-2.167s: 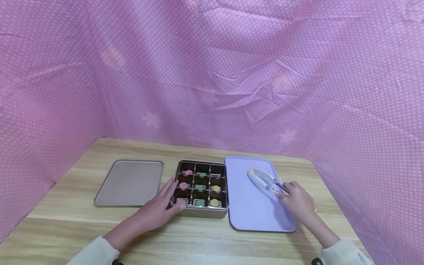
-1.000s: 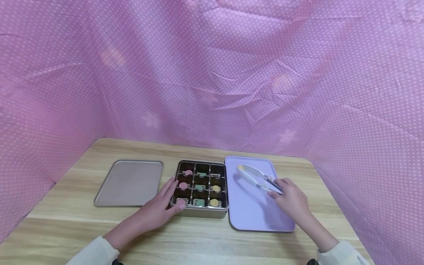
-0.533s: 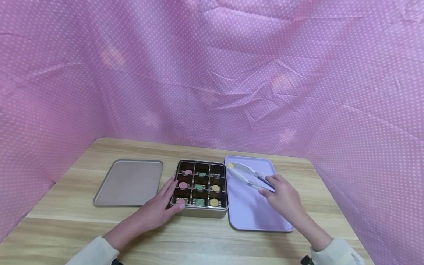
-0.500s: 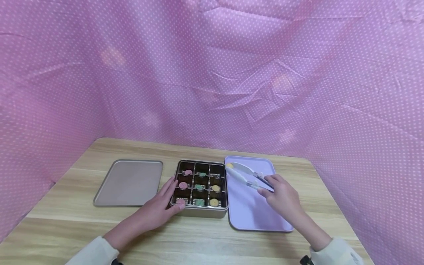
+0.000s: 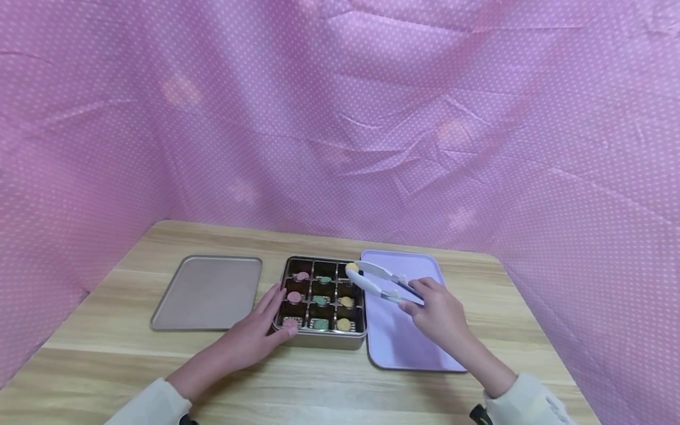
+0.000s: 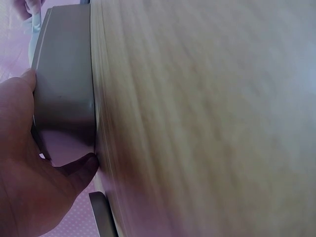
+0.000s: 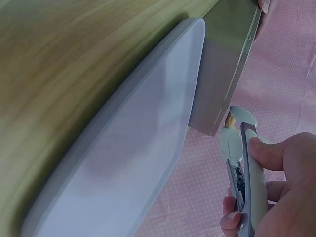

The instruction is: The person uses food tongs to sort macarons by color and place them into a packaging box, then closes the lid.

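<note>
My right hand (image 5: 437,310) grips the tongs (image 5: 364,278), whose white tips pinch a small round yellow cookie-like piece (image 5: 352,268). In the head view that piece overlaps the far right compartment of the tin box (image 5: 328,340); the right wrist view shows it between the tips (image 7: 229,121) near the box's rim. The box has a dark divider in three rows, with pink (image 5: 294,297), green (image 5: 320,301) and yellow pieces (image 5: 346,302) in its compartments. My left hand (image 5: 255,333) rests at the box's near left corner, fingers along the left side, thumb at the front rim.
Right of the box lies a lilac tray (image 5: 409,348), partly beneath my right hand and the tongs. A flat grey-brown lid (image 5: 209,295) lies to the left on the wooden table (image 5: 297,389). Pink dotted cloth (image 5: 340,118) hangs behind and on both sides.
The right hand has carried the tongs and the yellow piece leftward from over the lilac tray to the box's far right compartment. The left hand and the box have stayed put.
</note>
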`<state>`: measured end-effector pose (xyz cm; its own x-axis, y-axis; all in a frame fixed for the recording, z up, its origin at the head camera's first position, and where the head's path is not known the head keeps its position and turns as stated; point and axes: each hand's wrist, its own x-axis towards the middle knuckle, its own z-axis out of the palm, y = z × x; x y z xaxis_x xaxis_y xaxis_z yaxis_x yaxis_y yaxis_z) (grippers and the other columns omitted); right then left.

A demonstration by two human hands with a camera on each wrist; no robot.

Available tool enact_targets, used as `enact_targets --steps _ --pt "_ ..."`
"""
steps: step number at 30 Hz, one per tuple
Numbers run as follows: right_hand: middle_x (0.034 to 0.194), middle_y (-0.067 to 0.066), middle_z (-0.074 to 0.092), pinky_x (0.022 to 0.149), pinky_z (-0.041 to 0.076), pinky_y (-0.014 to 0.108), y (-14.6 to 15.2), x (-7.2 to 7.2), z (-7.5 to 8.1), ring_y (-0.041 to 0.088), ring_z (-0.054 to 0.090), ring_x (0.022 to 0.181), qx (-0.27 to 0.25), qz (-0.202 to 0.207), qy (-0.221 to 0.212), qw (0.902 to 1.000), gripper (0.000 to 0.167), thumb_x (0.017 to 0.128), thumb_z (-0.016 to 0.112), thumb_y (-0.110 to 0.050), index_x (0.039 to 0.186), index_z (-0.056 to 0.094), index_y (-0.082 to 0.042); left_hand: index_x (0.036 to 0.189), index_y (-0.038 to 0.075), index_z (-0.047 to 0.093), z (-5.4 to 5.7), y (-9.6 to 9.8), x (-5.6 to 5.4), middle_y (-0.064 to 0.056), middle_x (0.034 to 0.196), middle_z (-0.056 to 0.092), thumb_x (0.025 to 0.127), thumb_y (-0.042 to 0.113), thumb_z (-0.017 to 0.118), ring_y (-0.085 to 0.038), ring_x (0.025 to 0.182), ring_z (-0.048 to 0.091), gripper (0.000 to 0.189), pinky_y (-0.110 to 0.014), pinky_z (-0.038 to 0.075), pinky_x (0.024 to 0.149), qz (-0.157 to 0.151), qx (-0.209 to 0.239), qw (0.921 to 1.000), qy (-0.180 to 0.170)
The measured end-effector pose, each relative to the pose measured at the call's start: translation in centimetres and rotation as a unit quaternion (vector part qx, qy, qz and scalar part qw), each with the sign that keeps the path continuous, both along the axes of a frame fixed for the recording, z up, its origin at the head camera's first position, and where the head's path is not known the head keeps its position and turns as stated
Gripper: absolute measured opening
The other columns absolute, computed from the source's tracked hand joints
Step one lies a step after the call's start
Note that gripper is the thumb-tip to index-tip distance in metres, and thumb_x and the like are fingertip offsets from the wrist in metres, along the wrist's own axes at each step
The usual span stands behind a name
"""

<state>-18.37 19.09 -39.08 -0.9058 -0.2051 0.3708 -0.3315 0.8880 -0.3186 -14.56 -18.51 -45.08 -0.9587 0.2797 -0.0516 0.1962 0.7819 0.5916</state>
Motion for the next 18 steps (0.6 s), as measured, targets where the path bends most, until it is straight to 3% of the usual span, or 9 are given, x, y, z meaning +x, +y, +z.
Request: enact_targets --steps 18 --pt "0.112 0.005 0.071 0.067 0.055 0.04 -0.49 -0.35 -0.05 0.023 0.068 0.092 0.011 -0.004 -0.007 0.9999 0.048 0.078 0.087 -0.029 0.118 0.073 -0.006 0.163 0.024 0.001 0.23 -0.01 0.14 0.007 0.169 -0.014 0.092 0.076 0.044 -0.048 0.145 0.033 0.098 -0.07 0.037 0.109 -0.003 0.003 1.0 0.001"
